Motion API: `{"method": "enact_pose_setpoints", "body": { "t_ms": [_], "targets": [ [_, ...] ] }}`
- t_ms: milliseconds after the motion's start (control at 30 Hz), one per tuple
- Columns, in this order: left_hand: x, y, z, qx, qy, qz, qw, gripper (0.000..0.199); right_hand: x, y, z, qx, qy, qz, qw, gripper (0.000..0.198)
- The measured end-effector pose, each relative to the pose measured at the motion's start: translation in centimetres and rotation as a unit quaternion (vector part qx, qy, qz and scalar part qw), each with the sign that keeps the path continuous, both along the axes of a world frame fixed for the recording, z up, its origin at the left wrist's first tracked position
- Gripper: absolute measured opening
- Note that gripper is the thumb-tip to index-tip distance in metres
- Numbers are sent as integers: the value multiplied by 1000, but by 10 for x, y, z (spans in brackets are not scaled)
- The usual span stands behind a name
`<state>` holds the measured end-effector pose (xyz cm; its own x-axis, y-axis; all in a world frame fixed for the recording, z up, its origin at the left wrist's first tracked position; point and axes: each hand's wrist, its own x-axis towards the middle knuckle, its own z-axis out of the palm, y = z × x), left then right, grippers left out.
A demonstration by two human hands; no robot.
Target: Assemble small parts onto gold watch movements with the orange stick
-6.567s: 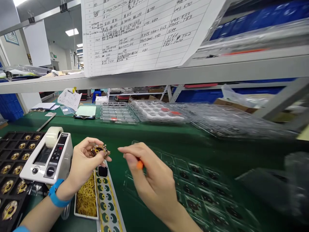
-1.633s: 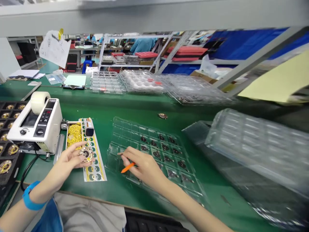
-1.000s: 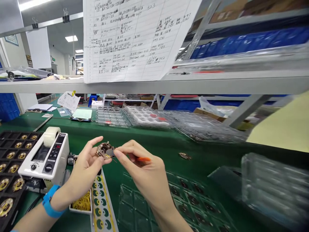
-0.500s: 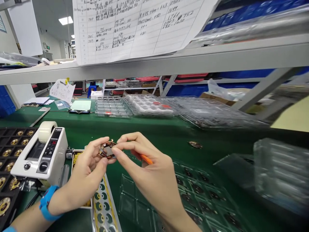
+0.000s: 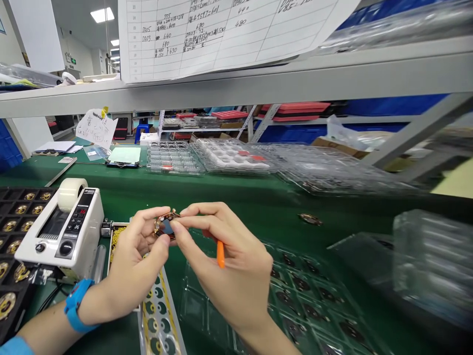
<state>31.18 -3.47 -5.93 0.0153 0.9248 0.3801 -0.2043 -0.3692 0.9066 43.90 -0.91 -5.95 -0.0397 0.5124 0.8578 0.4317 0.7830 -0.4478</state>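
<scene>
While a clear tray (image 5: 207, 301) holds dark pieces (image 5: 301, 283), left fingers (image 5: 159, 250) grip a round gold part (image 5: 160, 226), right fingers (image 5: 187, 242) an orange stick (image 5: 220, 254).

Part (image 5: 159, 226) in left hand (image 5: 135, 259); dispenser (image 5: 79, 222) farther left.

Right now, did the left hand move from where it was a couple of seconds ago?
Yes: against the white tape machine, the left hand is now farther right and higher in the view.
</scene>
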Motion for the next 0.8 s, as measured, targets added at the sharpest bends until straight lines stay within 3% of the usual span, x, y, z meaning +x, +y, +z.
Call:
{"method": "enact_pose_setpoints", "body": {
  "t_ms": [333,800],
  "targets": [
    [1,7,1,-11,-66,8,998,12,-5,5,-10,98,-39,-45,993,12],
    [1,6,-4,-21,-59,4,998,25,-3,2,1,-68,5,48,997,9]
  ]
}}
